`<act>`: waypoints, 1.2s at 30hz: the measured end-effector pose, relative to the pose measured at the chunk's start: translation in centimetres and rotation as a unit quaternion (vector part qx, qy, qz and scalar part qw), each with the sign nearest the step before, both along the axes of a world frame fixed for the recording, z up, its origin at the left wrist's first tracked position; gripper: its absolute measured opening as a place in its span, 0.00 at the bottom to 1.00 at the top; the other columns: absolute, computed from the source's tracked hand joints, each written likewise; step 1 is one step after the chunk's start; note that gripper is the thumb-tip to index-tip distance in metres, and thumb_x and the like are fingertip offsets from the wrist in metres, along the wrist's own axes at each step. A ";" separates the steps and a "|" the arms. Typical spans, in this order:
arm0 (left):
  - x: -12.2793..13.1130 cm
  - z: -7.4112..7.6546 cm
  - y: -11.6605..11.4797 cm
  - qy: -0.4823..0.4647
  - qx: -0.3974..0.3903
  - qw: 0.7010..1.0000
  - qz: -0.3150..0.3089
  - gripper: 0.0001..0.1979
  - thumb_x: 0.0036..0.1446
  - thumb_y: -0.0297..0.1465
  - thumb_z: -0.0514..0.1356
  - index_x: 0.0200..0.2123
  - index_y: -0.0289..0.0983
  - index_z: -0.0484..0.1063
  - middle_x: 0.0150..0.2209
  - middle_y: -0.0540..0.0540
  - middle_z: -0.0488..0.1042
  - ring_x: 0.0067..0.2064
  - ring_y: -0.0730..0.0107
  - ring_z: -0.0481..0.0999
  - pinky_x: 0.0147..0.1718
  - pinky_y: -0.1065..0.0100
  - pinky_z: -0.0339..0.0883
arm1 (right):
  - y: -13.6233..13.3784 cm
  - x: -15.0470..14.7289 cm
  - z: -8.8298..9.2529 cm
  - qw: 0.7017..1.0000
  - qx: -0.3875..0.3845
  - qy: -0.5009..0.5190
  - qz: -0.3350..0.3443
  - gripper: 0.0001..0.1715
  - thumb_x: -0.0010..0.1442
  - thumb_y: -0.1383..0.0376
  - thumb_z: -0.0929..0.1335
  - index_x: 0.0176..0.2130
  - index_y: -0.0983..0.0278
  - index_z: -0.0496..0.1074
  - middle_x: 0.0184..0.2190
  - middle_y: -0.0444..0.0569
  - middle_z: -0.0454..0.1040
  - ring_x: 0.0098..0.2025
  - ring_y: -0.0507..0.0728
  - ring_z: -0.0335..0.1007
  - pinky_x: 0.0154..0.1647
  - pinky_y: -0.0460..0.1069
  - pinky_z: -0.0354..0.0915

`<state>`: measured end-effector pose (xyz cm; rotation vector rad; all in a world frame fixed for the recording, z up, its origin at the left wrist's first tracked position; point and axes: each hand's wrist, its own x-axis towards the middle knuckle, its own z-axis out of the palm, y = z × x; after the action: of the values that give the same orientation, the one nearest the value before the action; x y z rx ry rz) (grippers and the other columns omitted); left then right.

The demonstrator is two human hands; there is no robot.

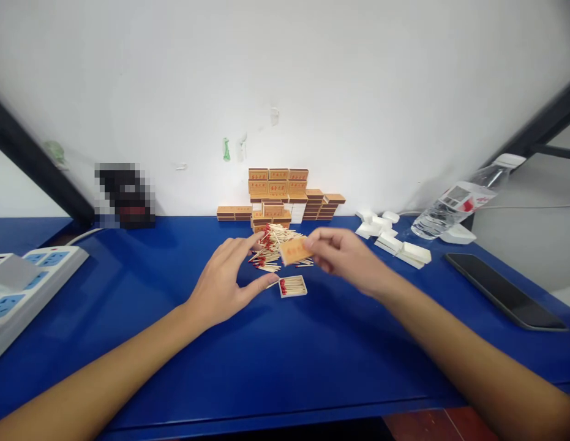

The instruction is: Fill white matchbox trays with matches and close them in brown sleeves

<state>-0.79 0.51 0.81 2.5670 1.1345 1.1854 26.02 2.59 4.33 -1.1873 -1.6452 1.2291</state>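
Note:
My right hand (346,257) pinches an orange matchbox sleeve (294,250) just above the blue table (285,355). My left hand (227,278) hovers with fingers spread; its fingertips reach the edge of a loose pile of red-tipped matches (273,246) and its thumb lies next to a white inner tray (292,286) filled with matches. The tray sits on the table between both hands, below the sleeve.
Stacked orange matchboxes (279,195) stand against the white wall. Several empty white trays (395,242) lie at the right, beside a tipped plastic water bottle (454,205) and a dark phone (505,291). A white power strip (22,282) sits at the left edge.

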 end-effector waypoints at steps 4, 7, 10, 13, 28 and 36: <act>0.1 0.0 0.2 -0.001 0.020 0.998 -0.063 0.18 0.66 0.40 0.68 0.55 0.38 0.75 0.46 0.43 0.80 0.46 0.61 0.76 0.48 0.55 0.73 | -1.9 -1.4 -1.5 0.998 -0.010 0.000 0.068 0.27 0.65 0.42 0.71 0.33 0.62 0.72 0.18 0.38 0.64 0.21 0.49 0.56 0.22 0.46 0.52; 0.4 0.0 0.1 -0.008 0.006 0.998 -0.069 0.20 0.64 0.38 0.70 0.56 0.38 0.75 0.46 0.43 0.81 0.46 0.61 0.77 0.48 0.56 0.74 | -1.8 -1.1 -1.7 0.999 -0.013 0.001 0.050 0.28 0.63 0.41 0.72 0.31 0.62 0.72 0.19 0.38 0.64 0.21 0.49 0.56 0.22 0.47 0.52; 0.7 -0.1 -0.1 -0.012 -0.011 0.998 -0.064 0.25 0.63 0.38 0.71 0.61 0.40 0.73 0.48 0.43 0.81 0.48 0.61 0.78 0.49 0.56 0.74 | -2.0 -1.0 -1.7 0.998 -0.019 -0.005 0.061 0.29 0.64 0.41 0.72 0.30 0.62 0.71 0.21 0.40 0.67 0.22 0.49 0.59 0.23 0.47 0.54; 0.7 0.0 -0.2 -0.012 -0.005 0.997 -0.073 0.20 0.64 0.36 0.70 0.57 0.40 0.75 0.49 0.43 0.81 0.48 0.61 0.78 0.49 0.56 0.74 | -2.4 -1.0 -1.8 0.996 -0.010 -0.011 0.087 0.28 0.66 0.42 0.70 0.32 0.62 0.71 0.25 0.42 0.71 0.24 0.50 0.62 0.25 0.48 0.57; -1.0 -0.2 1.8 0.021 -0.103 0.994 -0.019 0.18 0.64 0.42 0.69 0.53 0.42 0.80 0.44 0.47 0.82 0.43 0.63 0.76 0.44 0.61 0.71 | -0.3 3.1 -1.4 0.950 0.136 -0.224 0.168 0.15 0.60 0.56 0.76 0.45 0.60 0.76 0.35 0.44 0.74 0.34 0.54 0.69 0.34 0.50 0.66; -1.0 -0.3 1.7 -0.020 -0.149 0.989 -0.011 0.20 0.62 0.42 0.70 0.54 0.42 0.81 0.41 0.47 0.81 0.40 0.64 0.74 0.42 0.62 0.71 | 0.7 3.7 -1.1 0.986 0.072 -0.090 0.124 0.23 0.58 0.54 0.78 0.48 0.61 0.76 0.36 0.47 0.79 0.35 0.54 0.73 0.31 0.49 0.64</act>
<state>-1.80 2.24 0.56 2.3154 1.1709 0.9746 29.68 3.25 3.21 -1.0523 -2.0304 1.1534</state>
